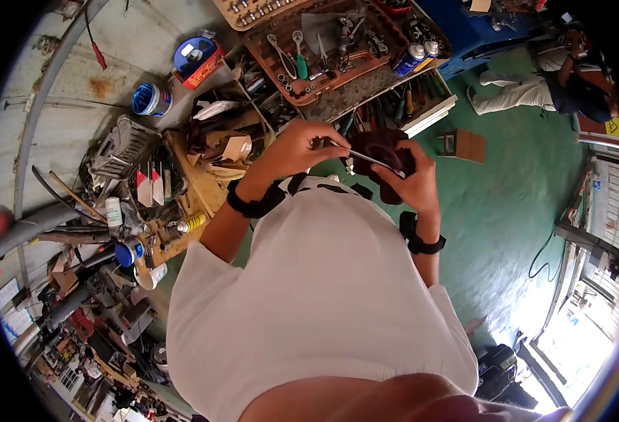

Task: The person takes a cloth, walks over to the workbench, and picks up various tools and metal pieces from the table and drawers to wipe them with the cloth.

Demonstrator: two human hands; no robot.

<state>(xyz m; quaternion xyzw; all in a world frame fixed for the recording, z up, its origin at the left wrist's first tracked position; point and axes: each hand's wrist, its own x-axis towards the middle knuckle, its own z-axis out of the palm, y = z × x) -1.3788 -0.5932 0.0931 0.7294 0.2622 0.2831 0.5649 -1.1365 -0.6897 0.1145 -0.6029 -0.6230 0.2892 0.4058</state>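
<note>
A thin metal tool (369,157), like a wrench or rod, is held slantwise between my two hands in front of my chest. My left hand (308,149) pinches its upper left end. My right hand (411,176) has closed round a dark maroon cloth (381,149) and the tool's other end. The cloth bunches up behind the tool and hangs below it. Just beyond my hands is an open drawer (429,116) with several tools inside. Above it an orange-brown tool tray (281,77) holds ratchets, one with a green handle (301,67).
Blue spray cans (409,59) stand right of the tray. A cluttered wooden bench (200,193) with a yellow can (192,222) is at the left. A cardboard box (470,145) sits on the green floor (506,190). Another person (570,91) is at the upper right.
</note>
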